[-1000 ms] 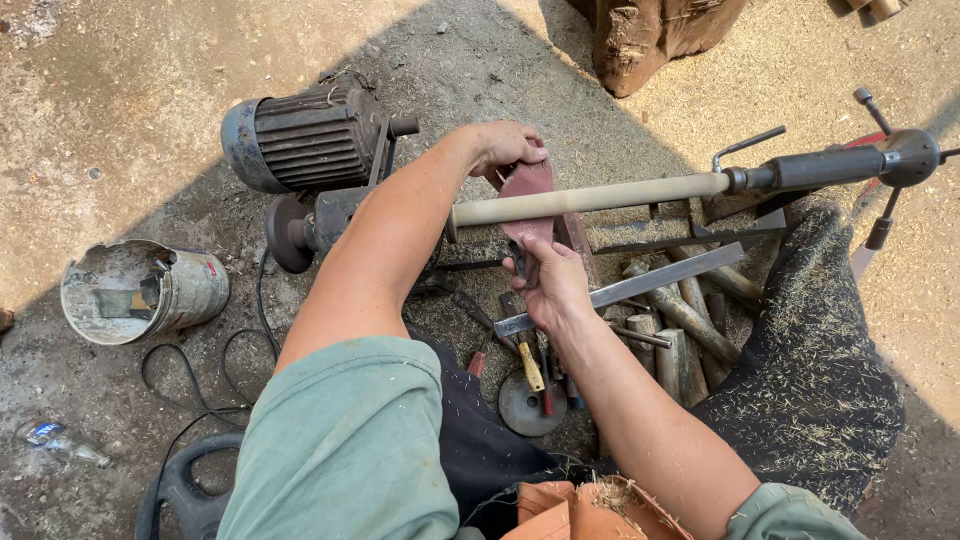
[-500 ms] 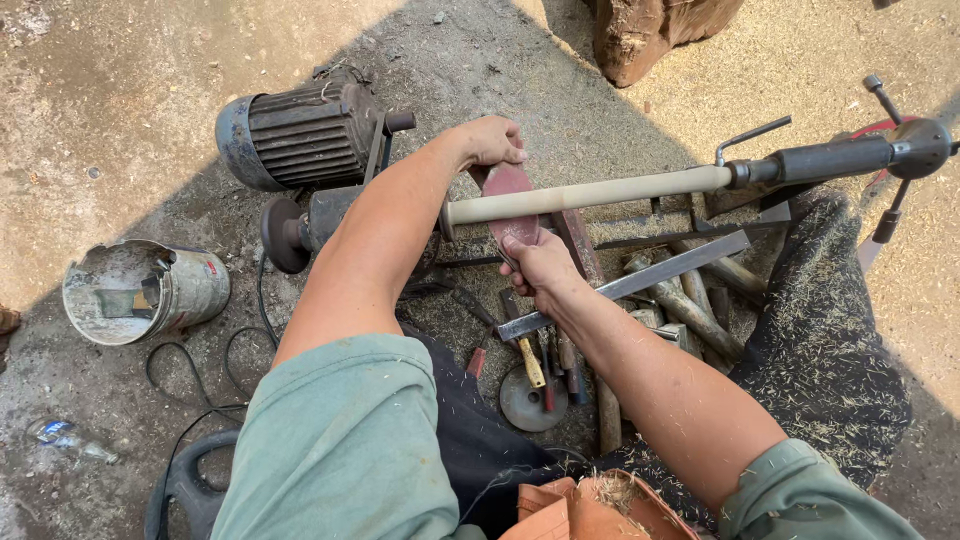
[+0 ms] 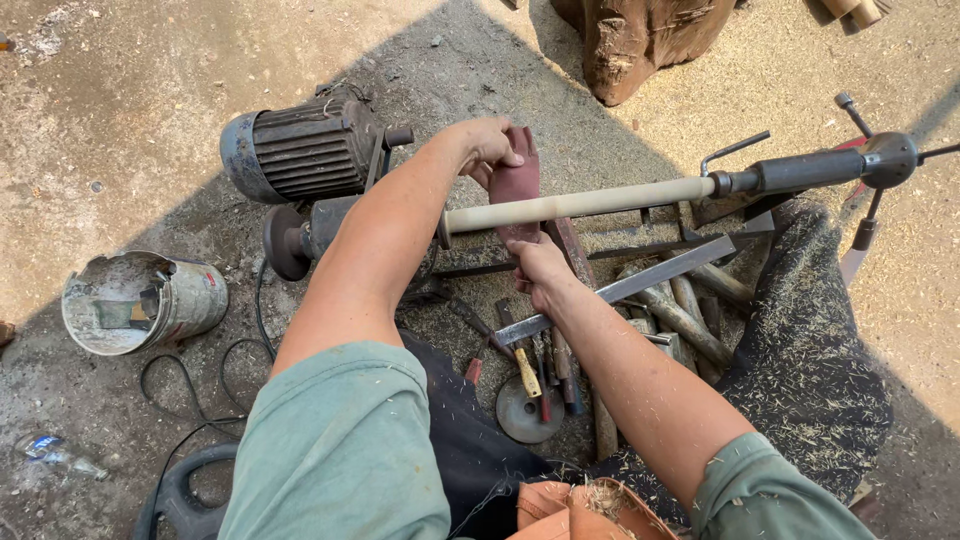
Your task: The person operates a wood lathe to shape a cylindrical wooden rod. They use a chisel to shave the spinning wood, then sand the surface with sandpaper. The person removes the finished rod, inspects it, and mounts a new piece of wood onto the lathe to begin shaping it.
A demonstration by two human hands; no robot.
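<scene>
The left hand (image 3: 487, 148) gripped the top end of a reddish strip (image 3: 517, 180) above a pale rod (image 3: 580, 204), and the right hand (image 3: 538, 265) pinched the strip's lower end just below the rod, so the strip wrapped around the rod's far side. The rod lay level between a chuck near the forearm and a dark spindle (image 3: 810, 170) on the right. A ribbed motor (image 3: 300, 150) sat on the ground behind the left arm, with a pulley (image 3: 287, 243) below it. A flat steel bar (image 3: 630, 288) slanted under the right wrist, over a heap of chisels (image 3: 545, 365) and wooden sticks (image 3: 690, 320). A battered can (image 3: 140, 300) stood to the left on the concrete, a black cable (image 3: 185, 385) curling beside it. Shavings covered a dark cloth (image 3: 810, 370) on the right, and a lump of wood (image 3: 640, 45) stood beyond the rod
</scene>
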